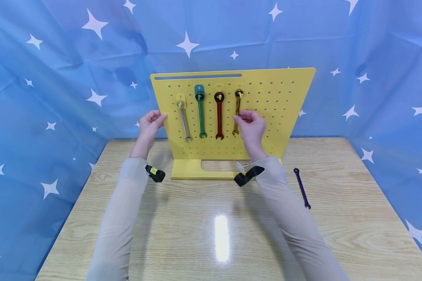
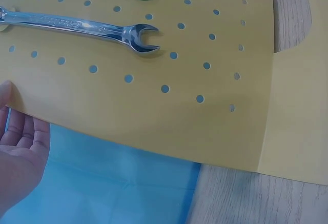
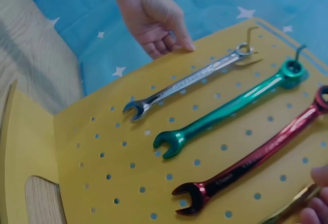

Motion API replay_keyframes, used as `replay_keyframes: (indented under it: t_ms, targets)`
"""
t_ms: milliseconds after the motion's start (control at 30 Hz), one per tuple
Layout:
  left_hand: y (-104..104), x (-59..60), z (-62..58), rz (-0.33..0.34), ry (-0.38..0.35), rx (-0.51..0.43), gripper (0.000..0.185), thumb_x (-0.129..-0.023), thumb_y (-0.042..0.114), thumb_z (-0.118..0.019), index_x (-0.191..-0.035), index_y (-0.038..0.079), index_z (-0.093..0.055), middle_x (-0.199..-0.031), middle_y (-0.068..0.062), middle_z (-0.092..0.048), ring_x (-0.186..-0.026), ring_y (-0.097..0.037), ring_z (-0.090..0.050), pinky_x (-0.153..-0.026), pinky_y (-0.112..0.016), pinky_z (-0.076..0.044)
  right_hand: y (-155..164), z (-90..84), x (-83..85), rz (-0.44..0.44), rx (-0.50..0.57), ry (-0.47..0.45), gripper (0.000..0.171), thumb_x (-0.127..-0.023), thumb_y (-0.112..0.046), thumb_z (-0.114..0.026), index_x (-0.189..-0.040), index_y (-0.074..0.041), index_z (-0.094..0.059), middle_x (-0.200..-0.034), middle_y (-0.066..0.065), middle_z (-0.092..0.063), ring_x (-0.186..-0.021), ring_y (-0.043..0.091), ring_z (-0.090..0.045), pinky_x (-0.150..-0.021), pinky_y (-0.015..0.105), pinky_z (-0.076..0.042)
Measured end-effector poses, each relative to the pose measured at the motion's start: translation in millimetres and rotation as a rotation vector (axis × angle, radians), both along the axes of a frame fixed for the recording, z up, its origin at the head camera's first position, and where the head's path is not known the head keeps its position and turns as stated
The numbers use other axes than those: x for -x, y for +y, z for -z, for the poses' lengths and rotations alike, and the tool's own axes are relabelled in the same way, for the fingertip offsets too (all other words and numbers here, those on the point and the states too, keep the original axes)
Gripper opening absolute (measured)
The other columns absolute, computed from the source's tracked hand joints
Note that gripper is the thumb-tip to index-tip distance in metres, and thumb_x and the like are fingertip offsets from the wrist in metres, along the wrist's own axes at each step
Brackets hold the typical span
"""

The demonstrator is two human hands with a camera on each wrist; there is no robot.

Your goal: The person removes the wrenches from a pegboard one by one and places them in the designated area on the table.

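A yellow pegboard [image 1: 278, 117] stands upright on its base on the table. My left hand [image 1: 148, 128] grips its left edge, thumb in front and fingers behind. My right hand [image 1: 253, 128] pinches the shaft of a gold combination wrench [image 1: 237, 105], whose ring end is at a hook on the board. To the left of it hang a red wrench [image 1: 219, 117], a green wrench [image 1: 201, 117] and a silver wrench [image 1: 185, 123], each by its ring end with the open jaw downward. The left wrist view shows the silver wrench's open end [image 2: 136, 37] close up.
A purple wrench [image 1: 302, 189] lies on the wooden table [image 1: 197, 218], right of the board. A loose white hook [image 1: 242, 166] is at the board's base, near my right wrist. A blue cloth with white stars [image 1: 358, 47] hangs behind the table.
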State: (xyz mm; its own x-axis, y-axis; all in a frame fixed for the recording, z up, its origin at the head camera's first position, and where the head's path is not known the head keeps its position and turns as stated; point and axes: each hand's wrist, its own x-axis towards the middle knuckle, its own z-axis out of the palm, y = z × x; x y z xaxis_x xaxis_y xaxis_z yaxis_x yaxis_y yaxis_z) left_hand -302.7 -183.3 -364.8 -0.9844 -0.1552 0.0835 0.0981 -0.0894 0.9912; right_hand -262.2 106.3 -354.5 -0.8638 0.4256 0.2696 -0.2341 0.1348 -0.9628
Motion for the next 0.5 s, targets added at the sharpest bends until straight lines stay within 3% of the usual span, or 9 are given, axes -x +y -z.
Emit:
replay_keyframes:
  t_ms: [267, 500]
  targets:
    - [0, 0.0, -0.9, -0.001, -0.005, -0.001, 0.010, -0.085, 0.008, -0.070, -0.088, 0.003, -0.062, -0.074, 0.001, -0.058, -0.071, -0.010, -0.055, -0.071, -0.024, -0.049, -9, 1.3, 4.1, 0.106, -0.021, 0.014, 0.021, -0.074, -0.007, -0.079, -0.089, 0.002, -0.067, -0.077, 0.005, -0.063, -0.066, 0.007, -0.055, -0.058, 0.017, -0.046]
    - [0, 0.1, -0.5, 0.004, -0.005, -0.002, 0.009, -0.084, 0.009, -0.070, -0.084, 0.006, -0.062, -0.074, 0.002, -0.058, -0.071, -0.009, -0.054, -0.075, -0.028, -0.049, -12, 2.7, 6.8, 0.162, -0.090, -0.005, 0.016, -0.076, -0.009, -0.077, -0.086, -0.001, -0.067, -0.078, 0.006, -0.065, -0.066, 0.009, -0.056, -0.058, 0.017, -0.045]
